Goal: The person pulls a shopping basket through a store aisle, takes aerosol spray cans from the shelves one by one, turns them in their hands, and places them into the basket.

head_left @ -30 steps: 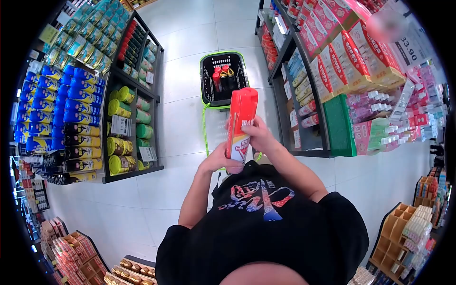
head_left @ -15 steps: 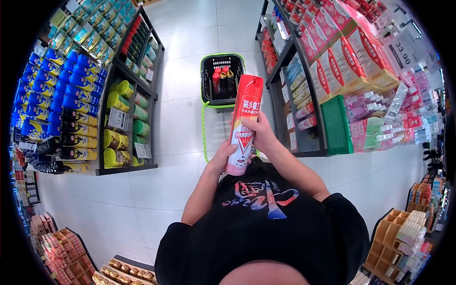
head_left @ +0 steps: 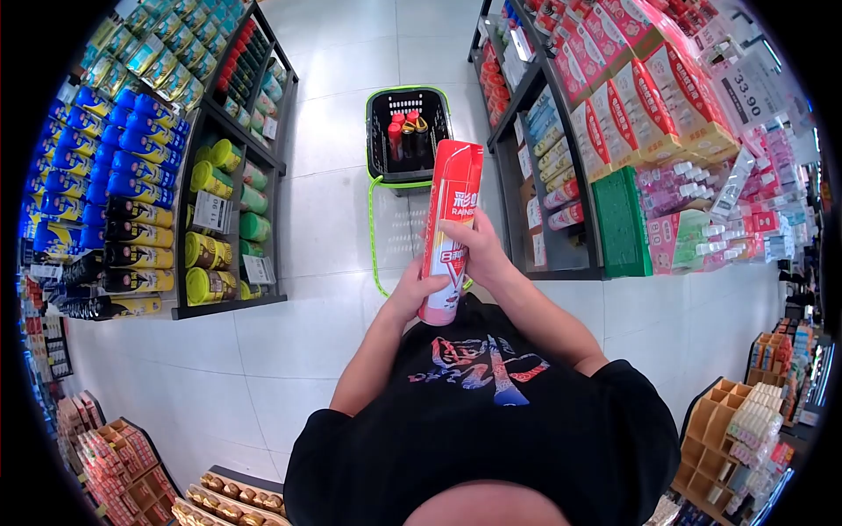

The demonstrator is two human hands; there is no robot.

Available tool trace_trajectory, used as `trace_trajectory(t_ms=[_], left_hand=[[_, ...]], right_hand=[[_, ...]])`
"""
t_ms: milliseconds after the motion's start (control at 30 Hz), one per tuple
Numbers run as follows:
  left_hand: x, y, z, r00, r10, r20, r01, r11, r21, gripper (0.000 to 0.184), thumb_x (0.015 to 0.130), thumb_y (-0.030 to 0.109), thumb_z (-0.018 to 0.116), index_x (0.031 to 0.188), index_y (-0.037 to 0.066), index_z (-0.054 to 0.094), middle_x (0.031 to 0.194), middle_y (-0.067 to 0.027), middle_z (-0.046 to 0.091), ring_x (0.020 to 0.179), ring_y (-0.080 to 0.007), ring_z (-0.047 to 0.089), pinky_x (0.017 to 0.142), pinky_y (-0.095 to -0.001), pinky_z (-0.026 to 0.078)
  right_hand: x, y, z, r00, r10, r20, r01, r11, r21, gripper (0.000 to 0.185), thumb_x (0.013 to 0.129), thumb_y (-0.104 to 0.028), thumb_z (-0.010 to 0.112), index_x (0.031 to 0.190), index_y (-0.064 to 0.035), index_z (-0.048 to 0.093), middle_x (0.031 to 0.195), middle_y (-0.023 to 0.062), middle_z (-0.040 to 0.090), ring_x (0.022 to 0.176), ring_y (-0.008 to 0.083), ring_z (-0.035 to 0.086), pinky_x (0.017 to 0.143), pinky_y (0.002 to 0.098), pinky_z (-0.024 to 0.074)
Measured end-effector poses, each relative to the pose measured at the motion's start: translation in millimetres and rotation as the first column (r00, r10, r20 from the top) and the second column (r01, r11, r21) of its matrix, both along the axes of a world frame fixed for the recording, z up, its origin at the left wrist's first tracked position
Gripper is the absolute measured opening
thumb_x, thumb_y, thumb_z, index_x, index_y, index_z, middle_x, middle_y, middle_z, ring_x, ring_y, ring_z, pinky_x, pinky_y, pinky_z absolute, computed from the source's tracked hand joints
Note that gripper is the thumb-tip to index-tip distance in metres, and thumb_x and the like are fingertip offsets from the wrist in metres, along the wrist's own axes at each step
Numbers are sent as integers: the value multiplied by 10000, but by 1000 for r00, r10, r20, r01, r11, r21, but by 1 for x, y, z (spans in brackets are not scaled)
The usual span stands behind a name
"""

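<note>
A red and white spray can (head_left: 453, 193) with "RAINBOW" lettering is held in front of my chest, its red cap pointing away from me. My left hand (head_left: 416, 291) grips it near the pink base, thumb across the label. Higher up, my right hand (head_left: 478, 245) is wrapped round the middle from the right side, with its thumb on the front. The fingers behind the can are hidden. Beyond it on the floor stands a black shopping basket (head_left: 378, 140) with a green rim, holding several bottles or cans (head_left: 408, 136) with red and dark tops.
A shelf of yellow-green tubs (head_left: 210, 254) and blue packs (head_left: 140, 167) stands on the left. Boxed goods (head_left: 614, 131) and a green box (head_left: 621, 223) fill the right shelf. The basket's green handle (head_left: 372, 237) reaches across the floor towards me. Wooden racks (head_left: 715, 430) stand behind.
The can has turned slightly about its long axis, so its label faces more to the right. My left thumb lies further over the label. The view has shifted slightly.
</note>
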State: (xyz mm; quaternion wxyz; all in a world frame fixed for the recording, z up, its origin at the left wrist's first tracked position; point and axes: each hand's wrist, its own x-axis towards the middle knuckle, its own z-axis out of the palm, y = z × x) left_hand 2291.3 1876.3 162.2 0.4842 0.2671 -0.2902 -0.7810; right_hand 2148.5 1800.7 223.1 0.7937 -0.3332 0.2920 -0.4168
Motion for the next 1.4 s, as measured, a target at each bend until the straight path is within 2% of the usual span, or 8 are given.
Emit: trace_trajectory(t_ms=[33,67,167,267,500,767,1200,1400], left_hand=[[-1,1,5,983,80,163,-72,996,-57,563,836,210,724,1305,-1,495,1114,-141,661,990,-227,686,868,-362,570],[-2,2,6,984,76,161,-70,996,-48,563,836,210,724,1305,-1,495,1114,-141,661,990,-227,686,868,-362,570],[-4,4,9,858,242,453,-138,958,-250,598,830,85,725,1359,0,460,1161,-106,635,1062,-189,644,941,-349,522],[0,7,0,814,230,534,-108,962,-250,599,828,51,723,1363,5,456,1174,-107,630,1078,-182,635,952,-348,516],[-6,10,1,816,296,496,-189,948,-254,512,872,143,742,1292,-7,490,1150,-118,654,1041,-174,644,922,-331,516],[-2,14,-10,824,312,472,-197,940,-279,392,965,192,626,1279,-17,522,1113,-105,648,1002,-150,614,896,-308,492],[5,17,-16,811,303,500,-180,943,-280,413,944,203,639,1283,-8,530,1100,-119,666,985,-161,629,883,-315,501],[12,18,-11,723,329,608,-129,928,-349,470,889,233,714,1270,18,541,1032,-124,695,928,-202,676,850,-339,521]], right_hand=[[-1,2,-3,1000,-2,-12,2,1000,10,400,864,-134,739,1202,-33,551,1071,80,649,958,176,667,850,336,553],[-1,5,-5,1000,-4,-15,4,1000,19,400,864,-134,739,1202,-33,551,1071,80,649,958,176,667,850,336,553],[1,11,-6,992,-88,-89,85,996,-35,422,849,-107,759,1212,-36,556,1070,59,649,975,148,646,881,316,526],[0,13,-5,986,-80,-144,68,994,-86,450,839,-106,776,1227,-40,558,1082,46,646,990,132,628,891,307,512],[-2,16,-4,981,-74,-181,60,995,-85,474,856,-124,771,1267,-55,545,1117,41,640,1032,135,615,930,314,491],[-5,17,-3,979,-51,-197,42,998,-53,505,874,-137,759,1315,-60,526,1158,43,632,1079,139,605,966,320,476],[-9,15,-16,977,21,-214,-31,998,-45,529,862,-175,770,1318,-45,535,1175,54,639,1097,145,606,987,332,465],[-26,3,-16,975,37,-219,-50,997,-54,546,847,-186,782,1310,-24,543,1205,78,649,1129,167,609,1023,350,453]])
